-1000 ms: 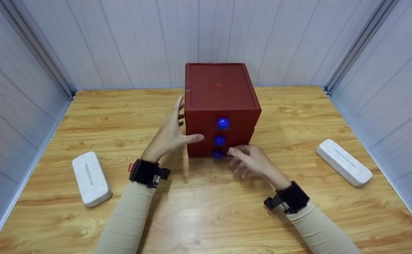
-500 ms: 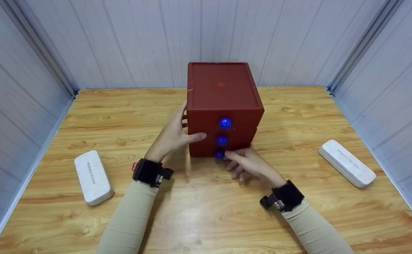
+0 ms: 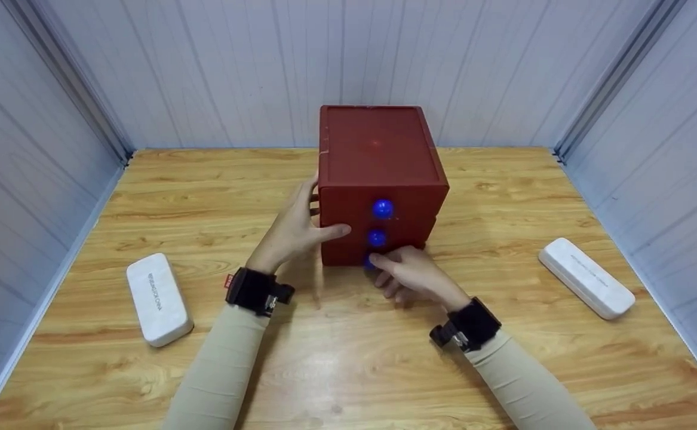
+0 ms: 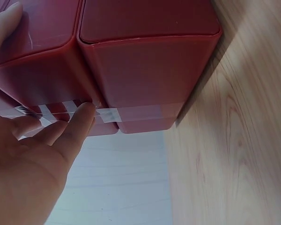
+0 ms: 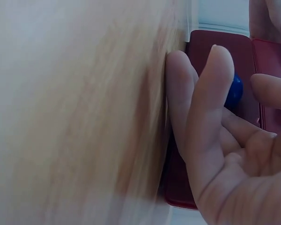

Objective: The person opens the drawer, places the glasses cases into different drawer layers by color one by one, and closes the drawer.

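A dark red drawer box [image 3: 381,149] stands at the table's middle, with three round blue knobs [image 3: 383,209] down its front. My left hand [image 3: 291,233] rests on its left side, the thumb laid flat across the front and the other fingers along the side. The left wrist view shows those fingers [image 4: 77,126] nearly straight, touching clear tape [image 4: 140,112] on the side wall. My right hand [image 3: 414,272] is at the lowest knob [image 5: 234,91], thumb and fingers either side of it. In the right wrist view a gap shows between thumb and knob.
A white oblong case [image 3: 157,298] lies on the wooden table [image 3: 324,370] at the left, and a similar white case [image 3: 587,278] at the right. Pale panels [image 3: 235,71] wall in the back and both sides.
My right hand has moved left along the front, from beside the lowest knob until its fingers overlap it. My left hand keeps its place on the box; the head view has shifted slightly.
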The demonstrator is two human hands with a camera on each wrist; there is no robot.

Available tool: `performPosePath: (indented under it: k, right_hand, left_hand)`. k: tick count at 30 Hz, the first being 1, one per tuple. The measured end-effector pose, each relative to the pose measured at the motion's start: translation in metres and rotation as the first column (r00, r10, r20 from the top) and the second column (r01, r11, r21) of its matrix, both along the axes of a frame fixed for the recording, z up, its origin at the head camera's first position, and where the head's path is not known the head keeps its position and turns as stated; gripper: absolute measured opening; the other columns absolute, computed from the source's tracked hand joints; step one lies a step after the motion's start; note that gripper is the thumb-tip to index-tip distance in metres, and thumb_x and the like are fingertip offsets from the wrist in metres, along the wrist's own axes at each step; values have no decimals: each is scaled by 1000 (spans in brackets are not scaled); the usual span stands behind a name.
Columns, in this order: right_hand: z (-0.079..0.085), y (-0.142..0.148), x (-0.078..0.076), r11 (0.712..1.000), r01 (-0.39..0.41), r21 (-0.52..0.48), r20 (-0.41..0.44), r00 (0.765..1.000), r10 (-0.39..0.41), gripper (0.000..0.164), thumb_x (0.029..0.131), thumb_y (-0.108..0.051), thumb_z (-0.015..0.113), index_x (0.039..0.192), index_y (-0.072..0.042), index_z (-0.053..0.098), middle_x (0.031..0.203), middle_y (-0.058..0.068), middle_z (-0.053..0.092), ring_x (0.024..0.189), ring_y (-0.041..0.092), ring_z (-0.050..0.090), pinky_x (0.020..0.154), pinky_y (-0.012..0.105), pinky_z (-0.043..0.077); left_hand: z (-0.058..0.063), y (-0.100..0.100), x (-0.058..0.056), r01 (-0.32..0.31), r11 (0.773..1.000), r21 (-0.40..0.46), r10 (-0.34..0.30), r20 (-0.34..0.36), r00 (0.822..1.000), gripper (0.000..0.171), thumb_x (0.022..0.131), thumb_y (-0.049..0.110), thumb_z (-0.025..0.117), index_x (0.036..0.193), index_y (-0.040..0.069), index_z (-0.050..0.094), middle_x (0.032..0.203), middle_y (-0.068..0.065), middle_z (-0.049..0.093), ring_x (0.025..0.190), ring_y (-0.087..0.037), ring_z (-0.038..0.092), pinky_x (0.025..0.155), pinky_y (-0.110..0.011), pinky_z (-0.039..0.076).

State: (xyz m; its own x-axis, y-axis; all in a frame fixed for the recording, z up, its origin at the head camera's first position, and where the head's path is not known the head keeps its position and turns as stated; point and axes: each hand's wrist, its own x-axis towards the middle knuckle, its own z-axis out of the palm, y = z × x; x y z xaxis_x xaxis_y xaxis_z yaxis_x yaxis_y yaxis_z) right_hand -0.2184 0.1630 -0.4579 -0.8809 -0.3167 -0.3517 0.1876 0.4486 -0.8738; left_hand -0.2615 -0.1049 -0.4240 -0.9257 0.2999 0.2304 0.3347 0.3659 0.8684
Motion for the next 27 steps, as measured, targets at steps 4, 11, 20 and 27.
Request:
performPosePath:
  k: [4, 11, 20, 27]
  right_hand:
    - [-1, -1, -1, 999, -17, 44, -44, 999, 19, 47, 106, -44, 65, 100, 1, 78, 89, 13, 78, 62, 20, 72, 52, 33, 61]
    - [-1, -2, -2, 995, -38, 90, -68, 997, 44, 44, 107, -43, 64, 98, -2, 79, 85, 11, 77, 60, 19, 72, 53, 34, 62]
    - [1, 0, 1, 989, -63, 132, -92, 993, 76, 45, 107, -43, 64, 96, -3, 80, 83, 10, 77, 61, 21, 74, 53, 34, 62]
    - [2, 2, 5, 982, -101, 160, -131, 984, 123, 44, 107, -44, 62, 100, -6, 82, 81, 8, 78, 60, 20, 73, 51, 33, 61]
  left_hand:
    - [0, 1, -1, 14, 1000, 24, -14, 8, 1000, 111, 81, 43, 94, 168, 31, 26, 168, -5, 32, 144, -29, 50, 111, -40, 52]
    - [0, 2, -1, 18, 998, 63, -20, 37, 999, 109, 80, 40, 95, 166, 26, 29, 164, -5, 35, 143, -32, 50, 110, -40, 54]
    - [0, 2, 0, 27, 996, 89, -31, 52, 998, 109, 81, 36, 95, 166, 27, 28, 165, -6, 33, 142, -34, 51, 106, -39, 56]
    - [0, 1, -1, 18, 998, 60, -20, 37, 999, 110, 80, 41, 95, 166, 24, 29, 166, -5, 33, 144, -32, 50, 108, -38, 55]
